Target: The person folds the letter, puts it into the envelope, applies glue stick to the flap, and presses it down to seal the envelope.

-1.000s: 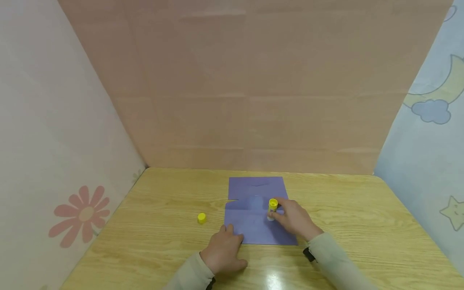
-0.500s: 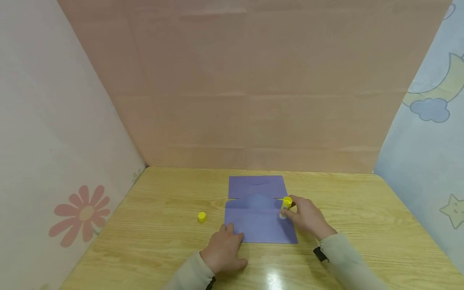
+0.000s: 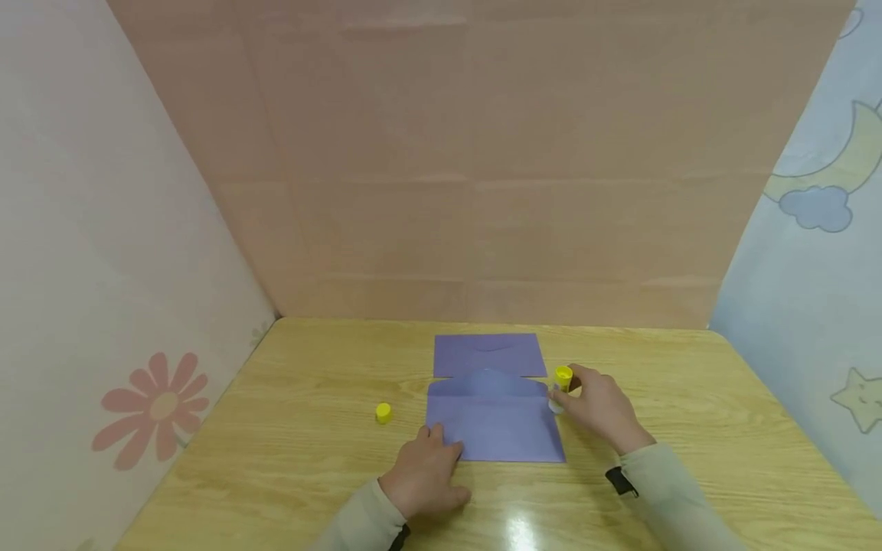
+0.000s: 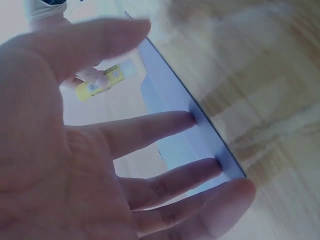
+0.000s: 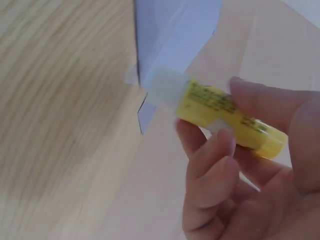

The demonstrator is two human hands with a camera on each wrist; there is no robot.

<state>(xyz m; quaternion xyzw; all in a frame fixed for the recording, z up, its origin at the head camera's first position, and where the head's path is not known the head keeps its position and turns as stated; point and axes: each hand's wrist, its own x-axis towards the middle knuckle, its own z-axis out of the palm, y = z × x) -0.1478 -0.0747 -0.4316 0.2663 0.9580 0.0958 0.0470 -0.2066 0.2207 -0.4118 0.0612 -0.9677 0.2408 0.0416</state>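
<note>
A purple envelope lies on the table with its flap unfolded away from me. My left hand rests on its near left corner, fingers spread and fairly straight, as the left wrist view also shows. Between thumb and fingers my right hand grips a yellow glue stick, its whitish end pointing down. That end is at the envelope's right edge by the flap fold; whether it touches the paper I cannot tell. A yellow cap stands on the table left of the envelope.
Behind the unfolded flap lies a second purple envelope, partly overlapped by that flap. The wooden table ends at a brownish papered wall, with patterned panels on both sides.
My right hand has carried the glue stick rightward, from over the envelope's right half to its right edge. My left hand has stayed in place.
</note>
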